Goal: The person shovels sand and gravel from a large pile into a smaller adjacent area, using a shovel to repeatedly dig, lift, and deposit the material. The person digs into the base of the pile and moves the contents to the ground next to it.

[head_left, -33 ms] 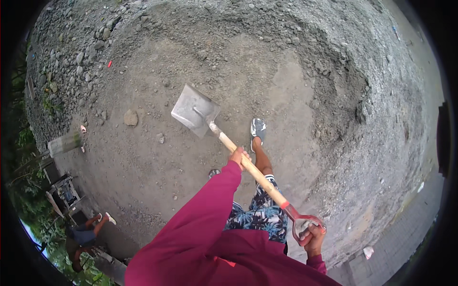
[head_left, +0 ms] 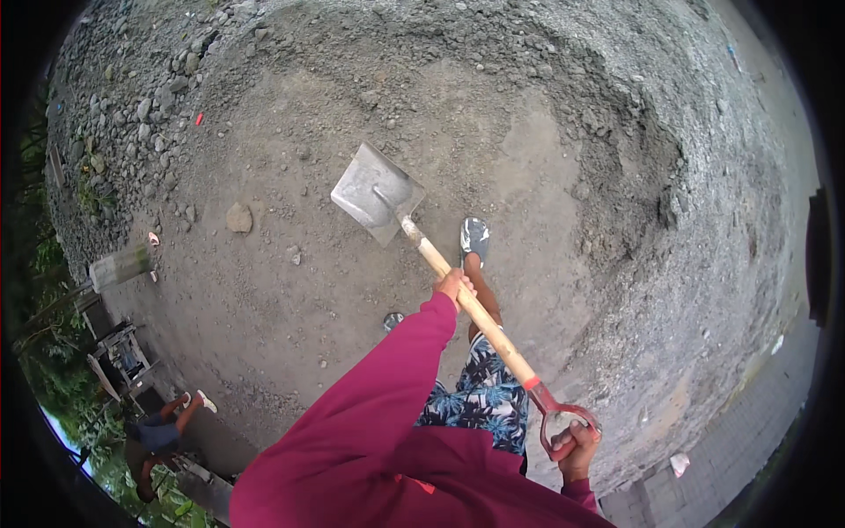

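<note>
A shovel (head_left: 495,337) with a pale wooden shaft slants across the view, from upper left to lower right. Its square metal blade (head_left: 374,187) points away from me, above the grey ground; I cannot tell whether it touches. Only bare metal shows on the blade's face. My left hand (head_left: 455,287) is closed round the shaft, below the blade. At the other end, my right hand (head_left: 577,451) is wrapped round the grip of the red D-shaped handle (head_left: 553,414).
A bank of loose gravel (head_left: 629,167) curves round the far and right sides. Stones (head_left: 145,110) lie at far left, and a larger flat rock (head_left: 239,217) sits left of the blade. Another person (head_left: 163,431) is at lower left. Paving (head_left: 704,466) borders the lower right.
The shovel blade has swung a little to the right and farther away. My left hand has shifted slightly right with the shaft. My right hand stays at the handle.
</note>
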Motion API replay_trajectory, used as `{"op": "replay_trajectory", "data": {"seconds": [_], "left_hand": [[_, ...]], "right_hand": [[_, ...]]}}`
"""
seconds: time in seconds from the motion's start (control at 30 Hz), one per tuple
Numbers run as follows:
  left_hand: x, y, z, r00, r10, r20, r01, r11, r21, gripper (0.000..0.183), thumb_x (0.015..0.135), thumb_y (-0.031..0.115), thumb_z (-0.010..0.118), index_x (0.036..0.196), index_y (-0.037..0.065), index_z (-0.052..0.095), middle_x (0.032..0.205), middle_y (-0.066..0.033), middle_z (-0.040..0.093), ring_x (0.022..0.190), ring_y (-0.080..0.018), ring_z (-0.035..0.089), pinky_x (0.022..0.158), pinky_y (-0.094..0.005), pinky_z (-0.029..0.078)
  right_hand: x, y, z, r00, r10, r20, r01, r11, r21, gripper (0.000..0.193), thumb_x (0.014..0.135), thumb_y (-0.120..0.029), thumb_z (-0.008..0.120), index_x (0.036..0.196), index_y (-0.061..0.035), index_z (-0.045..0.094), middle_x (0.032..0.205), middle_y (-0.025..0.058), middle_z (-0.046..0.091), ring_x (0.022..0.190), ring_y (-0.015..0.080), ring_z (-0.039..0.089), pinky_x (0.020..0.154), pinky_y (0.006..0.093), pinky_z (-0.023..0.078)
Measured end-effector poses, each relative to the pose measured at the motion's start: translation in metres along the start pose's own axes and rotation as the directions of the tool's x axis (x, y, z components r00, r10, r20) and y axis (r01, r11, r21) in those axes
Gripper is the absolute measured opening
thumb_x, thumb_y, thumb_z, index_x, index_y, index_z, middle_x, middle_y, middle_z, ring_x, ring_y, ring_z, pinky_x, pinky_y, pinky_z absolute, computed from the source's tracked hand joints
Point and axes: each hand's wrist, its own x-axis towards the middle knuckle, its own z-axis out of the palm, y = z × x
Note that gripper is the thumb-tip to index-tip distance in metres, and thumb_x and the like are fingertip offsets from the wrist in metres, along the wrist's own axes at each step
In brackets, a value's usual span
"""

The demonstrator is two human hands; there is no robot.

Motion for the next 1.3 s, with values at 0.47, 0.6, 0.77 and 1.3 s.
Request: {"op": "replay_trajectory", "data": {"seconds": [0.47,0.6,0.77,1.3], "left_hand": [[0.072,-0.028,0.106,0.975,-0.179,-0.128,0.205,0.951,0.233,0.023,0.078,0.018,0.065,0.091,0.007,0.049,0.066,-0.0046,0.049,0.052,-0.0172,0.052,0.045,-0.0356,0.051],[0.042,-0.024,0.108,0.968,-0.208,-0.140,0.227,0.964,0.137,0.024,0.076,0.017,0.065,0.091,0.008,0.048,0.065,-0.0047,0.048,0.047,-0.0180,0.049,0.042,-0.0374,0.047],[0.063,0.013,0.134,0.951,-0.220,-0.219,0.255,0.955,0.148,0.020,0.078,0.016,0.061,0.089,0.007,0.047,0.065,-0.0061,0.048,0.047,-0.0200,0.048,0.042,-0.0394,0.046],[0.206,0.133,0.219,0.951,0.079,-0.298,0.066,0.891,0.449,0.014,0.086,0.017,0.051,0.084,0.004,0.049,0.060,-0.0065,0.047,0.044,-0.0210,0.047,0.040,-0.0378,0.047]], "right_hand": [[0.096,0.002,0.121,0.948,0.186,-0.260,-0.055,0.896,0.440,0.021,0.082,-0.015,0.058,0.099,-0.0031,0.055,0.052,0.0025,0.048,0.039,0.0162,0.046,0.041,0.0313,0.045],[0.082,0.024,0.095,0.968,0.150,-0.200,-0.079,0.943,0.324,0.018,0.082,-0.016,0.057,0.093,-0.0025,0.055,0.052,0.0033,0.049,0.039,0.0162,0.047,0.040,0.0326,0.046],[0.099,-0.041,0.156,0.958,0.187,-0.218,-0.087,0.912,0.401,0.018,0.083,-0.018,0.055,0.073,-0.0037,0.053,0.051,0.0032,0.048,0.039,0.0150,0.047,0.039,0.0316,0.045],[0.255,-0.071,0.273,0.989,0.124,0.081,-0.148,0.798,0.584,0.016,0.085,-0.017,0.058,0.090,-0.0017,0.057,0.050,0.0056,0.049,0.040,0.0186,0.049,0.041,0.0340,0.046]]}}
